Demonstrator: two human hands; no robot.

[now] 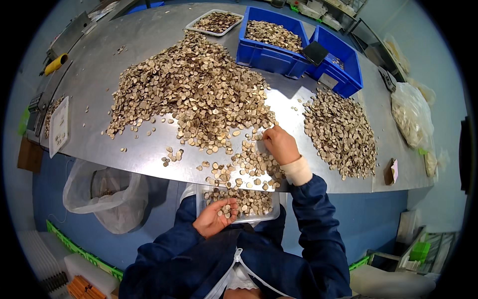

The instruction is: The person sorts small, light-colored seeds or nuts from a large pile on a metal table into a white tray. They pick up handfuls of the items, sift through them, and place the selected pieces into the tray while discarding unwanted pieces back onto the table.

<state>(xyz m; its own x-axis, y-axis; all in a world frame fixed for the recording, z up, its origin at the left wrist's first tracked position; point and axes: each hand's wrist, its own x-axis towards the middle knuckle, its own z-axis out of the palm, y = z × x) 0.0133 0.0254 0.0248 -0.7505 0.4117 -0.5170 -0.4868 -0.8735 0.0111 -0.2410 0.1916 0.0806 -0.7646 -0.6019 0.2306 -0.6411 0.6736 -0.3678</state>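
Observation:
Small round tan-and-brown slices, possibly of dried plant or mushroom, form a large heap (194,86) on the steel table (149,149). My right hand (280,144) touches the table at the heap's near right side, fingers bent down; whether it pinches a slice is hidden. Loose slices (254,157) lie scattered beside and below it. My left hand (218,216) is palm up, fingers curled around several slices (226,211), over a clear plastic tray (275,211) on my lap. That tray holds many more slices. A second heap (340,134) lies to the right.
Blue plastic crates (269,58) (349,80) stand at the back, a black object (314,53) on their rims. A filled white tray (189,27) is beside them. A white tray (59,125) lies left, bagged material (412,116) right. An open plastic bag (119,202) hangs below the table's left edge.

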